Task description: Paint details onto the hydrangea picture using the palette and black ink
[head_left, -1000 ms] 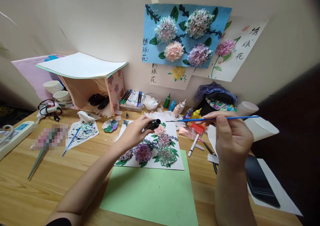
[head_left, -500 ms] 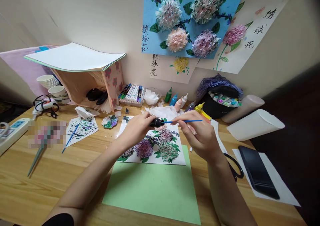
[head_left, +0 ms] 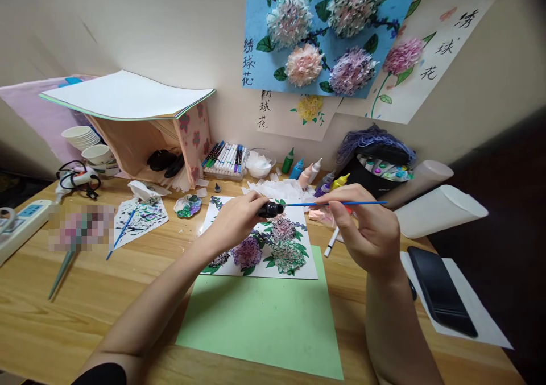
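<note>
My left hand is closed around a small black bottle, tipped sideways with its mouth facing right. Between the fingertips of my right hand is a thin blue paintbrush, held level. Its tip is at the bottle's mouth; whether it is just inside or just outside I cannot tell. Below both hands lies a white sheet with raised paper flowers in purple, pink and green, framed by painted leaves. My left hand covers part of it. This sheet overlaps a green sheet on the wooden table.
Paint bottles stand behind the artwork near torn white paper. At left are a paint palette and a stained tissue with another brush. A phone and a white cylinder lie right. Finished flower pictures hang on the wall.
My right hand has moved right, drawing the brush back from the bottle so more of it shows. A white pen beside that hand is now uncovered. My left hand stays nearly in place.
</note>
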Motion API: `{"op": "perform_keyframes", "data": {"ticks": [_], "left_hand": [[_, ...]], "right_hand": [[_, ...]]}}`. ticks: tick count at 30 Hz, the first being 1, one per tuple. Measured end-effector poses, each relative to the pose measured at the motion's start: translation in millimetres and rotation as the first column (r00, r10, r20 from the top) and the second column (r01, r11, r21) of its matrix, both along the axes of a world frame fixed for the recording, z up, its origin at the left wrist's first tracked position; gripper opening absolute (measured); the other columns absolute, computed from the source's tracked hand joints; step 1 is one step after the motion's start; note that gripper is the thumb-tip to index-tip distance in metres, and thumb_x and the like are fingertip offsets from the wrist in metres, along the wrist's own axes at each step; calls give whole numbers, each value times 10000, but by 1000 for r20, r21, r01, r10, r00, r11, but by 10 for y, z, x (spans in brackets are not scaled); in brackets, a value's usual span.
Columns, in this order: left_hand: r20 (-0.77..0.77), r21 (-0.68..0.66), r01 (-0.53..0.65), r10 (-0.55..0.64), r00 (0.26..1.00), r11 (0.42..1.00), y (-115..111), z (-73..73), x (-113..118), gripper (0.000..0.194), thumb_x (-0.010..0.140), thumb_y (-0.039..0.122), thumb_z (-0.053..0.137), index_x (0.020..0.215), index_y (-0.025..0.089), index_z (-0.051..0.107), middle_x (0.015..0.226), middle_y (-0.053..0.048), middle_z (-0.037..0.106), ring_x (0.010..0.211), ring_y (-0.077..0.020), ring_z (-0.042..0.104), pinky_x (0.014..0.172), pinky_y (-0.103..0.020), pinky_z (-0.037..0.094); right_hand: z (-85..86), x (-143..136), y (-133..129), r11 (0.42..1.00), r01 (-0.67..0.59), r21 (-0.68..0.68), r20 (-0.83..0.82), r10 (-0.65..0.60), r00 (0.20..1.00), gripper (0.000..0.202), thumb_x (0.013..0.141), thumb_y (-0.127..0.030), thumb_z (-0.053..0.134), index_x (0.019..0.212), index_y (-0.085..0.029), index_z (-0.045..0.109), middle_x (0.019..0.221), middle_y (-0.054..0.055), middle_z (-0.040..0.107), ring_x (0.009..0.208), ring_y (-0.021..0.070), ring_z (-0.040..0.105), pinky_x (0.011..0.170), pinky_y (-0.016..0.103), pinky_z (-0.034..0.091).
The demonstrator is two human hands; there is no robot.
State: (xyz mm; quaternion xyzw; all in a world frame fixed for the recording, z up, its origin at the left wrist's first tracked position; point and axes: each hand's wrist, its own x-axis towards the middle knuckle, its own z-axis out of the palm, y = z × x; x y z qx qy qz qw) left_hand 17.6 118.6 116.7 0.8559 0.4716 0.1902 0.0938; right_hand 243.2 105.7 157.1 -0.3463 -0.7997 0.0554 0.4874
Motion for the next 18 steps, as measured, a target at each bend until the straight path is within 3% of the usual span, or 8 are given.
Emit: {"op": "perform_keyframes", "data": {"ticks": [6,13,18], "left_hand": [[-4,-37,-13,13,1000,999,8,47,2,265,838,238,547,1100,196,559,1041,-69,615,861,-212,596,674,-317,435],[-22,2,-37,37,999,999,20,-12,-18,294,838,290,550,1121,212,555,1016,-62,621,839,-210,600,651,-302,419],[19,-3,-80,80,997,997,68,15,-137,275,843,288,545,1108,218,560,1040,-61,619,877,-209,602,674,-300,428]], "right_hand": [[11,58,-8,999,40,0,-61,-40,997,130,858,-178,530,890,-237,642,816,16,675,774,163,604,691,314,477],[34,58,-14,999,52,7,-44,-52,998,137,860,-170,532,897,-240,644,818,13,675,778,160,611,693,314,483],[-50,174,95,966,255,-33,-353,-250,902,178,889,-258,498,809,-225,654,787,17,648,724,148,621,664,300,504]]}}
